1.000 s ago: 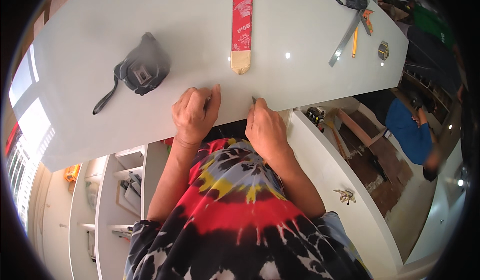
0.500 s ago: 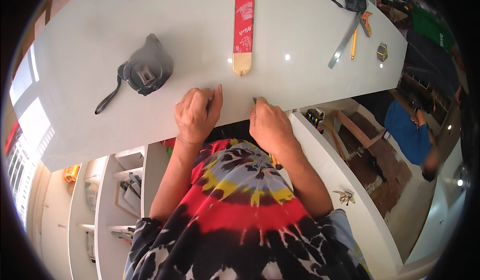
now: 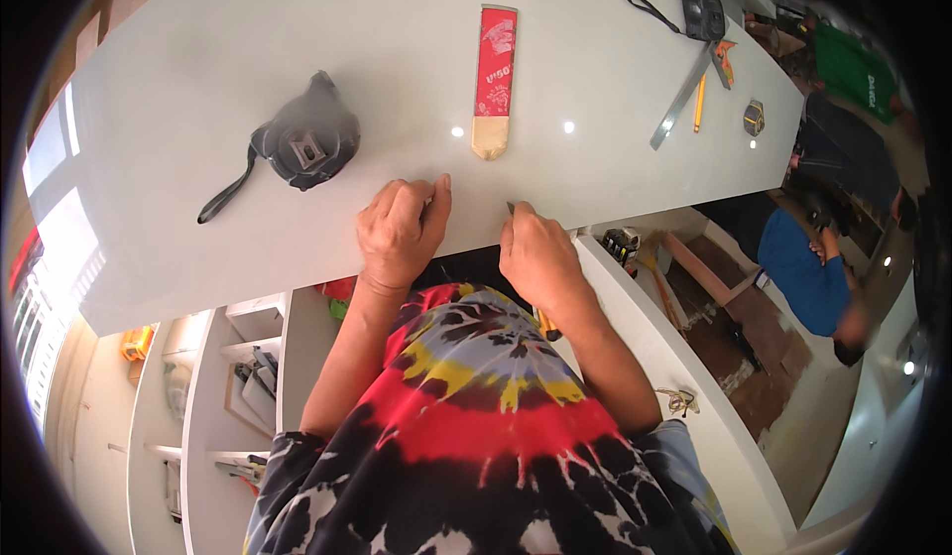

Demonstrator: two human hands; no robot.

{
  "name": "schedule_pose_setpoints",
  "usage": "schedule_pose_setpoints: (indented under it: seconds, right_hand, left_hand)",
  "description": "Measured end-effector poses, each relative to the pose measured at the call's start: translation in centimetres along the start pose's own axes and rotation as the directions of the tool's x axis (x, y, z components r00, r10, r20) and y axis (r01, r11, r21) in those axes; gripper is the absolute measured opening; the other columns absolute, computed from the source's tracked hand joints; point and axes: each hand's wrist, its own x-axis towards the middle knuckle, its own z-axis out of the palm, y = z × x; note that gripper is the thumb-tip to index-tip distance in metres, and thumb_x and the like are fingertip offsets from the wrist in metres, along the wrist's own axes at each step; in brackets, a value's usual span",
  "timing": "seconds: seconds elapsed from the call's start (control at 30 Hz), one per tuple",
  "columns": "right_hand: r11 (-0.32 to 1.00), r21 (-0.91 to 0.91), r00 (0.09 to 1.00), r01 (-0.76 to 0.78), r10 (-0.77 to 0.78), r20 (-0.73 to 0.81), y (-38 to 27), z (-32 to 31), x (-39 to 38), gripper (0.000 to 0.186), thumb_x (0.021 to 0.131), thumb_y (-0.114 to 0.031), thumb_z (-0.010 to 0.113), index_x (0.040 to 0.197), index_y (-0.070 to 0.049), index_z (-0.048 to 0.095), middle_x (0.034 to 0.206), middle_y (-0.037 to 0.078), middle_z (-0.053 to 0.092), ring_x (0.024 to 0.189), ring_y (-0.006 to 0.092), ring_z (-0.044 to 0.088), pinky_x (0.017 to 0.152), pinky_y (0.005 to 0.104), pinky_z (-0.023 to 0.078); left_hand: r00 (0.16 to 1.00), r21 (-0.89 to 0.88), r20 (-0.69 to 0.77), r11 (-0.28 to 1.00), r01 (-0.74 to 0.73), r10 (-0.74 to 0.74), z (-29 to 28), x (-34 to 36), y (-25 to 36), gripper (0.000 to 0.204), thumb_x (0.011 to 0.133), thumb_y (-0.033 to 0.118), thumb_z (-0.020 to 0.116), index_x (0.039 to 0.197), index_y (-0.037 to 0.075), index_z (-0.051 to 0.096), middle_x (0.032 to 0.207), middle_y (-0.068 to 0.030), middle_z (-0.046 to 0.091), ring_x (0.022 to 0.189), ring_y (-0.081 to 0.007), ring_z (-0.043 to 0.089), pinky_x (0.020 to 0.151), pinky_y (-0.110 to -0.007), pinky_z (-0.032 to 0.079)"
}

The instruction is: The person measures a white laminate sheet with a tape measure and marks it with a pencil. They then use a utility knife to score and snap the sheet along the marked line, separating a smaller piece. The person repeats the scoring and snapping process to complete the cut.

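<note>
Found right hand (image 3: 538, 257) at the near edge of the white tabletop (image 3: 397, 69), in a narrow pinch between thumb and forefinger on a small dark piece (image 3: 512, 206). Located that piece at the fingertips, with only a short tip in sight, pointing away from the body; cannot tell its full shape or kind, with most of it apparently covered by the hand. Found left hand (image 3: 399, 238) across a small gap, near the same edge, in a curl with thumb raised. Cannot tell of any hold inside that curl.

Judged from the visible tip: likely light and stiff, hardly fragile, possibly sharp at the point. Best taken by the covered end, back from the tip, in a firm pinch; liable to twist under a loose one on account of its slimness.

Noted ahead of both hands, untouched, a flat red strip (image 3: 495, 64) with a tan end (image 3: 490, 136). Noted to the left, apart from the left hand, a bulky black tape measure (image 3: 310, 138) with a wrist strap (image 3: 226, 198). Noted toward the right, well apart, a yellow pencil (image 3: 700, 104) just beside a metal blade (image 3: 681, 102).
</note>
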Motion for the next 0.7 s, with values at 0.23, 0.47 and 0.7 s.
schedule_pose_setpoints:
  seconds: [0.23,0.47,0.7]
  right_hand:
    - [1.000,0.014,0.996,-0.007,0.009,-0.094,-0.6,0.8,-0.7,0.022,0.103,-0.015,0.052,0.091,0.004,0.054,0.078,0.032,0.067,0.079,0.0543,0.066,0.072,0.0607,0.052]
    - [0.995,-0.086,0.996,0.046,-0.053,-0.075,-0.3,0.1,-0.2,0.018,0.100,-0.012,0.055,0.091,0.003,0.054,0.072,0.029,0.067,0.070,0.0497,0.068,0.065,0.0568,0.056]
    - [0.998,-0.029,0.996,-0.052,0.050,-0.070,-0.9,0.5,-0.6,0.024,0.103,-0.015,0.051,0.090,0.005,0.055,0.078,0.034,0.066,0.079,0.0548,0.066,0.073,0.0598,0.053]
  left_hand:
    - [1.000,-0.002,0.015,1.000,-0.001,0.001,0.0,-0.2,0.0,0.029,0.081,0.005,0.084,0.076,0.008,0.056,0.062,-0.0040,0.052,0.051,-0.0229,0.055,0.046,-0.036,0.043]
    - [1.000,-0.007,-0.001,1.000,-0.011,0.011,-0.1,0.0,0.1,0.029,0.081,0.004,0.084,0.076,0.009,0.056,0.063,-0.0042,0.051,0.051,-0.0236,0.054,0.045,-0.037,0.042]
    - [1.000,-0.033,0.002,0.999,-0.015,0.015,0.0,-0.1,0.2,0.030,0.080,0.002,0.084,0.077,0.008,0.055,0.063,-0.0051,0.050,0.051,-0.0246,0.053,0.045,-0.038,0.041]
